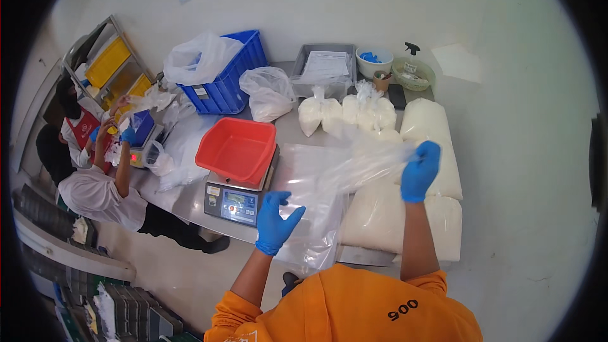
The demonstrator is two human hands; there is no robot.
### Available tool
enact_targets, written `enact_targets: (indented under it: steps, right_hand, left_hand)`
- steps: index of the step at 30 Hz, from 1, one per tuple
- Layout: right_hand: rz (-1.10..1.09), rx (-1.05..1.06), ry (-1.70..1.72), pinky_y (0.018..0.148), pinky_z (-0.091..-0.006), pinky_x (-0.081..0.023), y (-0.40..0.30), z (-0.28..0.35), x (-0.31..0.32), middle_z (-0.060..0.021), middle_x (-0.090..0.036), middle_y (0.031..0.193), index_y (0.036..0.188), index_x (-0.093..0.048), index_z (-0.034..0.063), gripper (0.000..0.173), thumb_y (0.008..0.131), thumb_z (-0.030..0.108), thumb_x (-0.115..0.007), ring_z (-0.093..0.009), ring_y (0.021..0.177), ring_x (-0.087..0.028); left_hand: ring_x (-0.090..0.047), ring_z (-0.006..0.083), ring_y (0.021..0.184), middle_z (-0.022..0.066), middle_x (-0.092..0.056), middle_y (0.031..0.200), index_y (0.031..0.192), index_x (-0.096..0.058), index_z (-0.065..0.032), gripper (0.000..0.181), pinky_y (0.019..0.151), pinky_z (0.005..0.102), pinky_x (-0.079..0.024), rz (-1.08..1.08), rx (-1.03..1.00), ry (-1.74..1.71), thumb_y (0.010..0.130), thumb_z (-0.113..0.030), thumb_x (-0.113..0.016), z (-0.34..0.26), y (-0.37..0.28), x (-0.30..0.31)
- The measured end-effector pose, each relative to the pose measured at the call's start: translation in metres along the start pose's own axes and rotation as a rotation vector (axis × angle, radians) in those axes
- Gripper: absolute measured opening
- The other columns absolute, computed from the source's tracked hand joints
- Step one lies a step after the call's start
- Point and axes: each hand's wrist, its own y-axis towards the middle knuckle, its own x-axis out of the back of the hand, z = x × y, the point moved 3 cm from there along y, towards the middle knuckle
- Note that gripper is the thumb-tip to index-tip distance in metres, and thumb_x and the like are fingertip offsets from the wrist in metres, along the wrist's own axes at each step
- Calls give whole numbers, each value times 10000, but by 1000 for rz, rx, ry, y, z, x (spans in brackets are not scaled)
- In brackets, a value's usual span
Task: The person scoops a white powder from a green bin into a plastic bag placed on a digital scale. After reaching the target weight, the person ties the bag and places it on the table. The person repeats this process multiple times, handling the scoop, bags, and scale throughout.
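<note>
My right hand (pixel 421 172), in a blue glove, grips one end of a clear plastic bag (pixel 365 164), blurred as it stretches leftward over the table. My left hand (pixel 278 222), gloved too, is held with thumb and fingers apart and nothing between them. It is just right of a digital scale (pixel 232 203), on which rests a red plastic basin (pixel 237 147) with nothing visible inside. Flat clear plastic bags (pixel 313 242) lie between the scale and large filled bags of off-white powder (pixel 373 218). More big powder bags (pixel 441 166) are stacked below and behind my right hand.
Small tied powder bags (pixel 320 114) stand behind, near a grey tray with papers (pixel 327 64), a white bowl (pixel 375 61) and a spray bottle (pixel 411 61). A blue crate (pixel 228 76) holds a plastic liner. Two people (pixel 102 194) work at the left around another scale.
</note>
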Motion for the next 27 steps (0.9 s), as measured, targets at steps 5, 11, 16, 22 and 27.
enact_targets:
  steps: [5, 11, 16, 22, 27]
  right_hand:
    - [-146, -126, -273, 956, -407, -422, 21, -121, -1, -185, -542, 1107, 1051, -562, -21, 276, 821, 89, -667, -340, 1085, -520]
    - [263, -81, -443, 1088, -507, -332, -40, -133, -11, -267, -451, 1359, 1281, -533, -16, 680, 753, 293, -829, -432, 1313, -378]
    - [452, -195, -139, 918, -402, -484, -67, -39, 7, -171, -634, 1088, 1084, -639, 5, 366, 811, 206, -777, -336, 1029, -605]
    - [977, -499, 433, 690, -299, -508, -130, 46, -15, -82, -680, 869, 959, -678, -3, 208, 876, 180, -732, -166, 744, -630]
    - [884, -687, 446, 728, -297, -516, -127, 26, -20, -79, -677, 917, 1077, -653, -21, 283, 877, 165, -729, -161, 789, -631]
  left_hand:
    - [-629, 283, 870, 105, -627, 928, 983, -662, -70, 331, 752, 389, -516, 338, 33, 37, 784, -293, -804, 63, -69, -45]
    - [-633, 328, 812, 103, -629, 852, 907, -693, -122, 204, 749, 415, -521, 404, 23, 159, 873, -323, -698, 109, -104, -84]
    - [-531, 55, 778, -32, -608, 822, 898, -661, -36, 83, 706, 247, -458, -109, 600, -722, 935, -106, -635, 99, -56, -85]
    - [-512, 41, 741, -39, -597, 797, 883, -651, -56, 67, 671, 218, -430, -127, 334, -823, 906, -80, -709, -13, 2, -88]
    - [-463, 32, 696, -56, -548, 761, 856, -619, -64, 126, 633, 212, -399, -50, 392, -795, 913, -110, -722, -29, -2, -97]
